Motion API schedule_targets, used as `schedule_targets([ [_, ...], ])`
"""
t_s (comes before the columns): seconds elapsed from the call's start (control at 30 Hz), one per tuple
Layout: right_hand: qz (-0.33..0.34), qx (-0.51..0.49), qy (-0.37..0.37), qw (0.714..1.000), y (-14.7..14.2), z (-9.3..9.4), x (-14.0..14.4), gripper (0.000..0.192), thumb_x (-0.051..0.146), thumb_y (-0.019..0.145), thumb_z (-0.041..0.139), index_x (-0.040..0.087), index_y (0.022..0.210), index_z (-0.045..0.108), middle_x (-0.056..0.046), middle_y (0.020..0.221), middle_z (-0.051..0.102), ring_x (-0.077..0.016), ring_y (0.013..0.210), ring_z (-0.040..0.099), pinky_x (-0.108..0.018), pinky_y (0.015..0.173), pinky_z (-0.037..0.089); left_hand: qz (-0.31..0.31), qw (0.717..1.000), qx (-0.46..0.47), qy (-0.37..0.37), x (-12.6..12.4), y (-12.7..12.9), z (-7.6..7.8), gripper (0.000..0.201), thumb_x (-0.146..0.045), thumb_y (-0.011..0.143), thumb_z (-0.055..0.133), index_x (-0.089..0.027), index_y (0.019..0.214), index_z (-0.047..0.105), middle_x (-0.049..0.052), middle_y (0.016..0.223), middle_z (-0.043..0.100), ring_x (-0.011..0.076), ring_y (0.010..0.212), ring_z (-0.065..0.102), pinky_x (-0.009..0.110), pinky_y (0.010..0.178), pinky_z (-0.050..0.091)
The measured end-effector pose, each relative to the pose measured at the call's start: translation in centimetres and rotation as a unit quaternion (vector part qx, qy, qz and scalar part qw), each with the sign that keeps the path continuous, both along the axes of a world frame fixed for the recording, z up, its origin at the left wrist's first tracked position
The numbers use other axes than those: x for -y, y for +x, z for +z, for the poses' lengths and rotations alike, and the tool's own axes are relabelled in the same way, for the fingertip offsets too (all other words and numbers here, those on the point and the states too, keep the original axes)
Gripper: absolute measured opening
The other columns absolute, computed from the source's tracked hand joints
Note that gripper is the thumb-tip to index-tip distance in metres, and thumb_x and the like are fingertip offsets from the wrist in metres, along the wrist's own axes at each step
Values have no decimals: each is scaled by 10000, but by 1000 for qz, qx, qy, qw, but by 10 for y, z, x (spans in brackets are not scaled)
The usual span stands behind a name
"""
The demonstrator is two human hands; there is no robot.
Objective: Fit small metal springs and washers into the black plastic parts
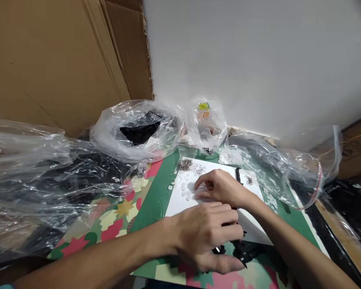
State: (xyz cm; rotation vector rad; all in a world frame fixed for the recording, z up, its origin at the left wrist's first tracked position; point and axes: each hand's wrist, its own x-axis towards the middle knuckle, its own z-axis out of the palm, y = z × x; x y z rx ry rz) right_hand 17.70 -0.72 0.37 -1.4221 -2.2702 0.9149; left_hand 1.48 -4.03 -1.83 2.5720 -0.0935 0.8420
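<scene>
My right hand (221,187) is curled over a white sheet (177,204), beside several small white discs (185,192). Something thin and shiny shows under its index finger, too small to name. Nearer to me, my left hand (210,237) hovers palm down, thumb apart from the bent fingers. Black plastic parts (243,253) lie beneath and beside it; whether it touches them is hidden. Piles of tiny screw-like pieces (198,168) and darker bits (185,163) rest at the sheet's far left. A black strip (238,176) lies past my right wrist.
Clear plastic bags (138,148) stand at the back, one with black contents. Another bag (264,168) spreads at right, near scattered white pieces (270,200). Plastic-wrapped black material (93,172) fills the left. Cardboard (63,60) and a pale wall (252,60) rise behind the green surface (153,200).
</scene>
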Motion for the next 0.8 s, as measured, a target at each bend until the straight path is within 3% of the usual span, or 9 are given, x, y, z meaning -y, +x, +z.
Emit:
schedule_targets([
  [0.2,-8,7,-23,1000,-7,-9,7,115,221,857,811,215,960,861,32,676,652,-108,599,471,-246,602,332,-1,999,16,35,-3,-2,4,454,-461,1088,435,-168,792,617,40,716,545,201,659,482,374,594,401],
  [0.37,60,-11,-38,997,-6,-7,10,249,53,809,669,216,898,835,59,669,604,-102,636,437,-230,612,330,13,996,73,43,-3,-1,5,483,-470,1075,422,-168,756,622,39,675,506,199,621,455,376,552,386],
  [0.5,113,36,1,993,-5,2,10,184,39,773,644,199,771,735,72,638,518,-102,645,386,-242,589,262,28,995,95,34,-2,-4,3,406,-476,1047,450,-171,836,618,64,728,545,215,632,475,383,558,396],
  [0.8,157,129,83,976,0,6,13,141,76,896,636,180,805,663,16,752,679,-118,636,484,-300,583,217,86,988,130,-5,-10,-13,14,312,-456,1088,415,-196,984,554,23,748,500,204,649,503,355,584,393],
])
